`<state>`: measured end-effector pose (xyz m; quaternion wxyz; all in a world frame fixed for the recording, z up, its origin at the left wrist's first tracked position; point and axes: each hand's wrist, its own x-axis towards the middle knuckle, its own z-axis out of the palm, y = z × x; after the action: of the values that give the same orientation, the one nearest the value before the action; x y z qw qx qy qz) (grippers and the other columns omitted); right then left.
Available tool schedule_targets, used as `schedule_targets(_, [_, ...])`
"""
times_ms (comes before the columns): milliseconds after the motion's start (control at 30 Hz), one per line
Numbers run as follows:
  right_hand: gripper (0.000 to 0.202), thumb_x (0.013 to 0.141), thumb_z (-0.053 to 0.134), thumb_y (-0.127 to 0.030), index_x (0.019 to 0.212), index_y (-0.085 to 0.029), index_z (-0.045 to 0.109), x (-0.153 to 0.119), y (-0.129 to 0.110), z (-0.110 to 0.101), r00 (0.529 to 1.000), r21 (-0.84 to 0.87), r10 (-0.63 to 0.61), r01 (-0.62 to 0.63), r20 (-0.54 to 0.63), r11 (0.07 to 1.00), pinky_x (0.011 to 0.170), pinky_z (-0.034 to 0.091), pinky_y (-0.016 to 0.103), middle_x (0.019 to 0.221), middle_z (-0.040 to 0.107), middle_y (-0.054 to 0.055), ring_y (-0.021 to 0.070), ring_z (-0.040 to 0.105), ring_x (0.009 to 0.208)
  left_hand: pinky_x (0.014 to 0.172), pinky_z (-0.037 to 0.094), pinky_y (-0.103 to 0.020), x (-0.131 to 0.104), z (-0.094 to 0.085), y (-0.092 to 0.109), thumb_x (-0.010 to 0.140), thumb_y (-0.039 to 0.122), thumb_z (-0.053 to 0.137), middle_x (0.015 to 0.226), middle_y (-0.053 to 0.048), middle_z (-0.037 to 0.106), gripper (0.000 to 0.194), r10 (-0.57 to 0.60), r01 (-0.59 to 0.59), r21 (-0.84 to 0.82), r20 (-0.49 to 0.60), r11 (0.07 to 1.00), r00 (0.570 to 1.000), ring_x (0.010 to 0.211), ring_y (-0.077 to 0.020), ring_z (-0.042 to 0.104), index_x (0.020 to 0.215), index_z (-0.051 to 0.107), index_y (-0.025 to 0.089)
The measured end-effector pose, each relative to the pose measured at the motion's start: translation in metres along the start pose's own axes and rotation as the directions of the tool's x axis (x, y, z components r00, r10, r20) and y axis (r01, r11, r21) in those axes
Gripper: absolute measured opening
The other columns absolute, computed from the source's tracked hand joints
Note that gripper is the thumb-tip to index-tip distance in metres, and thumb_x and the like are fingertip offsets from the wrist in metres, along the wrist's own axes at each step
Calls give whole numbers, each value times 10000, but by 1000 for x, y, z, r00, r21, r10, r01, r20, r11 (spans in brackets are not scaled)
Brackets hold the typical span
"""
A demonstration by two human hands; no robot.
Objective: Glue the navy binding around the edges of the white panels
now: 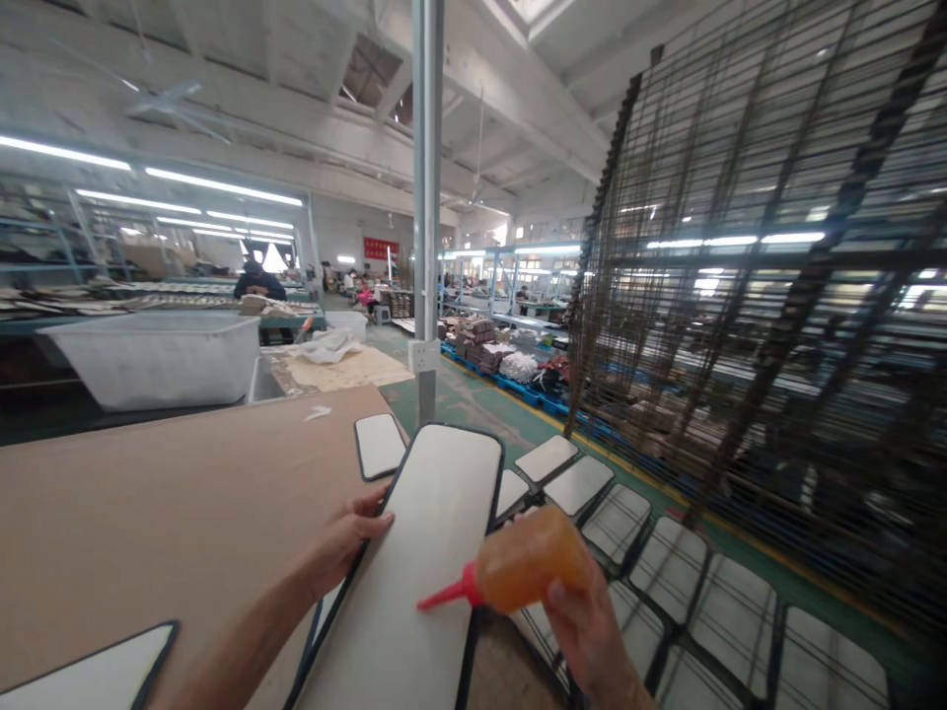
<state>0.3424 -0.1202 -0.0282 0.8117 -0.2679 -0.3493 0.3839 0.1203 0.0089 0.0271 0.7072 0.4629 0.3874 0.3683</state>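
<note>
A long white panel with rounded corners and a dark edge lies tilted in front of me. My left hand grips its left edge, thumb on top and the other fingers partly hidden at the side. In my right hand is a squeeze bottle of amber liquid, held nearly sideways. Its red nozzle points left, close over the panel's face; whether it touches I cannot tell. A smaller white panel lies just beyond, on the brown tabletop.
Several dark-edged white panels lie in rows on a rack at the right. Tall wire racks stand behind them. A grey post rises ahead. At the left are a translucent plastic bin and another panel. A person sits farther back.
</note>
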Motion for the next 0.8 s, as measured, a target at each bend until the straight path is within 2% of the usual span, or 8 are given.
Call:
schedule_targets(100, [625, 594, 826, -364, 1166, -236, 607, -13, 1, 1, 999, 13, 21, -22, 32, 1000, 842, 527, 459, 1104, 686, 119, 331, 642, 995, 563, 536, -239, 5, -4, 0, 459, 158, 819, 786, -53, 759, 737, -22, 22, -2, -33, 1000, 999, 642, -202, 691, 1165, 615, 103])
schedule_targets(200, [538, 641, 808, -261, 1144, -266, 618, 10, -16, -1, 987, -27, -65, 62, -145, 998, 830, 544, 344, 1066, 708, 59, 239, 665, 956, 576, 546, -250, 7, 0, 0, 487, 136, 801, 822, -66, 760, 729, -68, 68, -9, -5, 998, 998, 666, -212, 698, 1187, 600, 101])
schedule_targets(300, [565, 650, 801, -256, 1177, -247, 595, 29, -28, -12, 968, -56, -141, 132, -210, 990, 840, 542, 315, 1077, 702, 58, 208, 663, 946, 583, 555, -258, 12, 8, -1, 536, 103, 765, 832, -74, 760, 701, -99, 99, -28, 17, 995, 995, 667, -213, 701, 1211, 579, 99])
schedule_targets(367, [553, 649, 802, -257, 1164, -250, 602, 21, -26, -20, 975, -58, -117, 108, -188, 992, 856, 538, 346, 1069, 704, 67, 223, 661, 961, 567, 559, -268, 18, 12, -3, 575, 74, 724, 812, -73, 760, 683, -112, 112, -37, 17, 993, 994, 641, -214, 700, 1237, 556, 101])
schedule_targets(500, [531, 643, 806, -301, 1138, -281, 614, -15, -12, -28, 997, -29, -7, 5, -80, 1000, 852, 531, 448, 1097, 693, 86, 289, 654, 983, 545, 561, -263, 31, 23, -6, 651, 11, 625, 755, -71, 755, 629, -129, 129, -27, -15, 991, 992, 611, -208, 700, 1267, 523, 86])
schedule_targets(567, [549, 642, 806, -307, 1151, -289, 602, -18, -15, -26, 999, -21, -7, 6, -54, 1000, 857, 522, 456, 1123, 682, 81, 294, 647, 989, 539, 561, -255, 34, 31, -9, 687, -6, 585, 729, -70, 751, 596, -136, 136, -2, -27, 991, 990, 602, -202, 698, 1274, 510, 69])
schedule_targets(733, [601, 593, 835, -309, 1144, -257, 602, 18, -45, -33, 948, -121, -199, 174, -249, 977, 852, 509, 394, 1004, 709, 48, 242, 650, 898, 534, 557, -225, 39, 57, -25, 713, -18, 568, 725, -62, 748, 615, -218, 227, 111, -89, 968, 972, 626, -193, 701, 1313, 467, 73])
schedule_targets(800, [645, 539, 863, -270, 1131, -258, 606, 16, -43, -46, 935, -156, -223, 186, -275, 970, 817, 514, 366, 989, 710, 38, 226, 648, 856, 549, 555, -212, 46, 68, -36, 732, 0, 569, 744, -57, 747, 625, -242, 260, 140, -129, 956, 962, 658, -183, 702, 1338, 433, 74])
